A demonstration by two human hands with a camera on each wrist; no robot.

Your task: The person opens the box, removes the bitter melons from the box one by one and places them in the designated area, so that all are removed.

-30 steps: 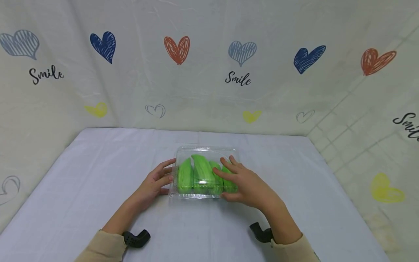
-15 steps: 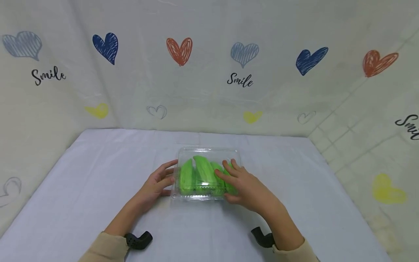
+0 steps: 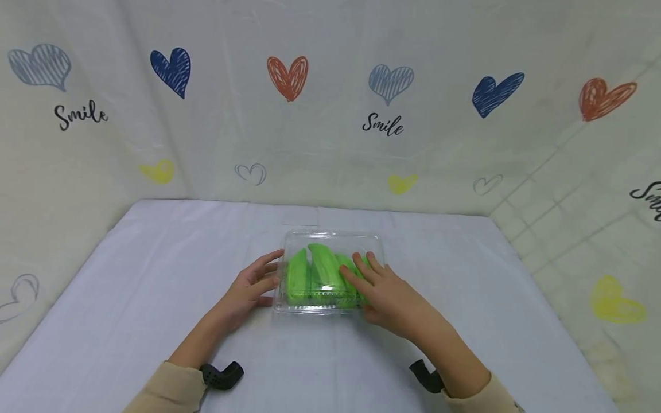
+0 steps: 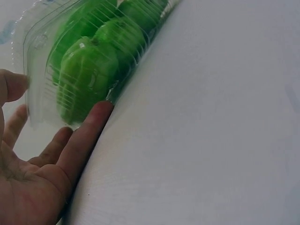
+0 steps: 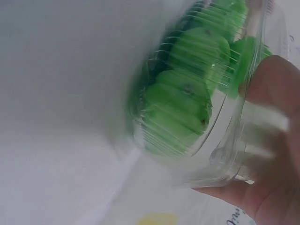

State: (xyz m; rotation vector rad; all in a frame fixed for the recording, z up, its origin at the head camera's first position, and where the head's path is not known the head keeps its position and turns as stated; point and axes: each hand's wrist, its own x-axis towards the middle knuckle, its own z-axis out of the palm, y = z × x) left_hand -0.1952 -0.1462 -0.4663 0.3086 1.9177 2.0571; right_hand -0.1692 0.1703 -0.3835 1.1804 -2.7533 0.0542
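A clear plastic clamshell box [image 3: 330,238] lies shut on the white table, with several long green pieces [image 3: 324,267], fruit or vegetables, inside. My left hand [image 3: 253,287] lies at the box's left side, its long fingers stretched out against that end. In the left wrist view, one fingertip [image 4: 104,108] touches the lower wall, and the thumb [image 4: 14,85] is by the rim. Over the box's right end, my right hand [image 3: 389,292] rests with spread fingers on the lid. The right wrist view shows its thumb [image 5: 269,82] on the rim; part of that hand is hidden behind the plastic.
White cloth [image 3: 289,367] covers the table. A pale backdrop [image 3: 330,137] with printed hearts rises behind the far edge and along the sides. Black curved devices [image 3: 222,376] are worn at both wrists, beside beige sleeves [image 3: 170,390].
The box and both hands appear slightly farther right, as the whole view shifts. My right thumb has drawn in toward the box's front edge and shows less; the left hand keeps its place.
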